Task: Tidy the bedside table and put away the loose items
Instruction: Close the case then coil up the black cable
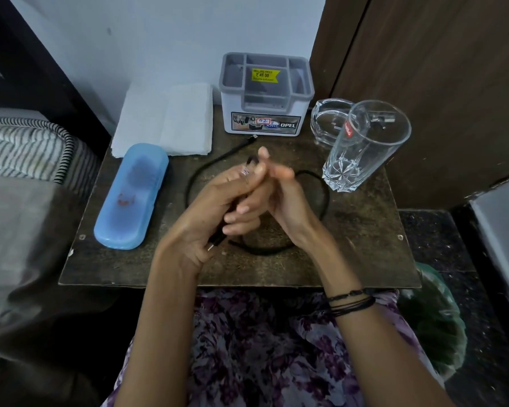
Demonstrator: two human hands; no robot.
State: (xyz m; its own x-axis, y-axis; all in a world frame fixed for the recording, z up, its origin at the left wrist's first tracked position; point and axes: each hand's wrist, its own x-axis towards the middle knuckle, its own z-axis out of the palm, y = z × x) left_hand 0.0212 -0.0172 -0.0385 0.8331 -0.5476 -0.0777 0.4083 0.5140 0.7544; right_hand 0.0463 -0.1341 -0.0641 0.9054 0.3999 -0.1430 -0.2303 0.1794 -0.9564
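Both hands gather the black cable (194, 177): left hand (206, 207) clenches 1 plug end, right hand (272, 198) pinches a loop. Next, coil it for the organizer (266, 95).

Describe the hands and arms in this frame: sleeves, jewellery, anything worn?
Both forearms are bare, with no sleeves in view. The right wrist carries several thin black thread bands stacked together. The left hand has a ring with a pale, sparkly top on one finger; the right hand shows no ring. No watch or gloves on either side.
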